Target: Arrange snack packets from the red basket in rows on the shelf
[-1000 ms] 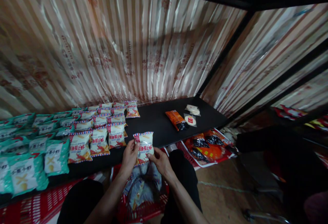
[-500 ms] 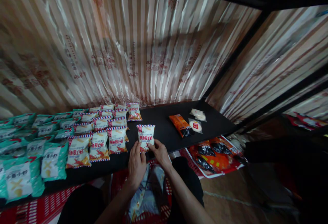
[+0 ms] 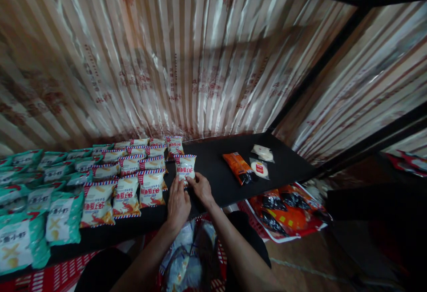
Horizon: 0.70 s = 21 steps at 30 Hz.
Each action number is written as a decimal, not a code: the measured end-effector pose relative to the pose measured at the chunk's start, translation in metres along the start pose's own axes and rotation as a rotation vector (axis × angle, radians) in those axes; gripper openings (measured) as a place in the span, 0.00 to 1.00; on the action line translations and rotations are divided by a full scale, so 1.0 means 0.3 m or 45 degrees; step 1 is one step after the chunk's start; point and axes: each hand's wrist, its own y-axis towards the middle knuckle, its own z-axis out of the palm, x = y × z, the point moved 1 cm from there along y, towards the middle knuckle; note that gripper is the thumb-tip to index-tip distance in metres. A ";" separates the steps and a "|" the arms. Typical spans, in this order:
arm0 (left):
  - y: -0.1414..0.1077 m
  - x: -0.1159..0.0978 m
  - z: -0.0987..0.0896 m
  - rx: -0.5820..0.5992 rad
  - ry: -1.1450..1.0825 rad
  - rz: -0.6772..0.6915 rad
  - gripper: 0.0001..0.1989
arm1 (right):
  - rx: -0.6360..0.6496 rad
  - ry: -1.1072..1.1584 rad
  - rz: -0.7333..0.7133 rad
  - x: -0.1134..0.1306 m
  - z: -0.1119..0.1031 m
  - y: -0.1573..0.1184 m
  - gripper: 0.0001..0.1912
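Observation:
Between my two hands a small snack bag [image 3: 185,165] with a striped top edge and red print stands tilted on the black shelf [image 3: 213,167]. My left hand [image 3: 179,200] grips its lower left side, and my right hand [image 3: 202,190] pinches its lower right corner. Just behind it is a matching snack bag [image 3: 174,146] near the wall. To the left, several bags of the same kind stand in rows, the nearest front one being a white and orange bag [image 3: 151,188]. Further left are rows of teal snack bags [image 3: 64,216].
An orange packet [image 3: 238,167] and round white packaged pieces [image 3: 259,168] lie on the shelf to the right. Below sit a red basket of clear-wrapped packs [image 3: 187,261] and a tray of orange packets [image 3: 290,212]. Striped sheeting [image 3: 200,51] hangs behind.
Both hands have moved the snack bag slightly back and to the left, closer to the bag by the wall. The view has shifted a little.

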 end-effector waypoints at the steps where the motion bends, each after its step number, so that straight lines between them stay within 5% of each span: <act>1: 0.011 0.004 0.002 -0.002 0.039 0.002 0.22 | 0.013 -0.049 0.011 0.009 0.003 0.009 0.14; 21: 0.135 0.045 -0.010 0.037 0.338 -0.022 0.23 | 0.120 -0.210 0.014 0.078 0.070 0.139 0.15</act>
